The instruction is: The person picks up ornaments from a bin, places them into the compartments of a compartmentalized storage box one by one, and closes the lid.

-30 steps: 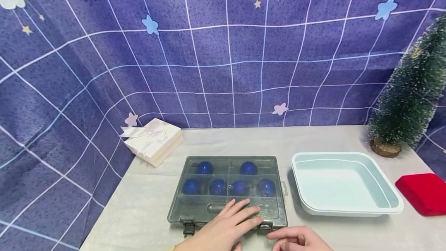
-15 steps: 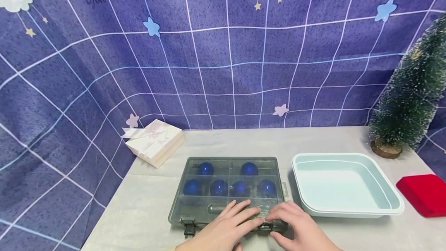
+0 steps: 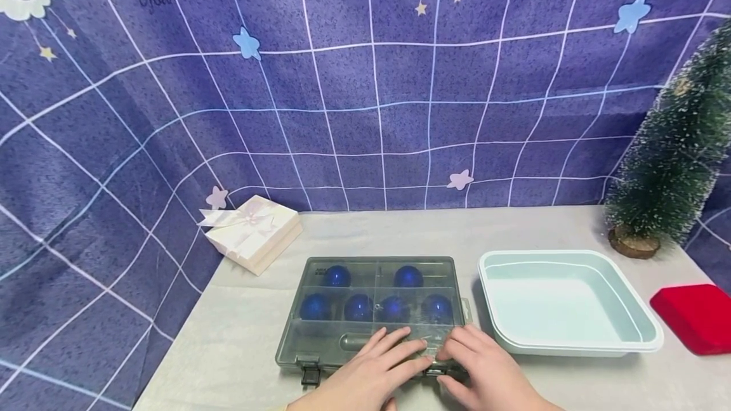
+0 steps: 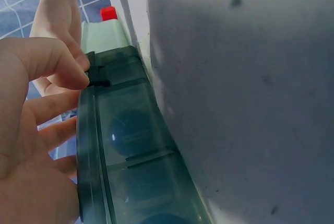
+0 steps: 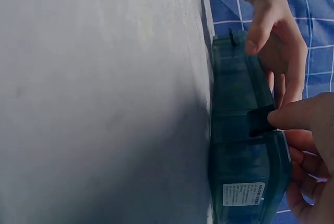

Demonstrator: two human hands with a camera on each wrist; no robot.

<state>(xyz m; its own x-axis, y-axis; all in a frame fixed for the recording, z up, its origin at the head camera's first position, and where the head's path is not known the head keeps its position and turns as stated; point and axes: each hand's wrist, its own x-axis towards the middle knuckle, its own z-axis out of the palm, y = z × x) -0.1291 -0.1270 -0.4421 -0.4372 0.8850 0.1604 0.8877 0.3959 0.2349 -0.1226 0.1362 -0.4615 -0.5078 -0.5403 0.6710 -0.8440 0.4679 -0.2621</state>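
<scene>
A smoky translucent plastic case (image 3: 320, 351) lies flat on the table with its lid down. Several shiny blue balls (image 3: 337, 276) show through the lid in separate compartments. My left hand (image 3: 368, 366) rests on the front of the lid, fingers spread and nearly straight. At the front right corner my right hand (image 3: 480, 360) pinches the black latch (image 5: 261, 121) between thumb and fingers, the thumb at its edge and the bent fingers over the lid. The other latch (image 3: 310, 374), at the front left, hangs outward and down.
A pale blue tray (image 3: 571, 344) stands just right of the case. Beyond it lie a red box (image 3: 697, 319) and a small frosted tree (image 3: 662, 189). A white ribboned gift box (image 3: 251, 233) sits at the back left. A purple-blue gridded cloth (image 3: 365, 81) hangs behind.
My right hand has moved up and left from in front of the case onto its right latch and lid edge. The left hand stays in place on the lid.
</scene>
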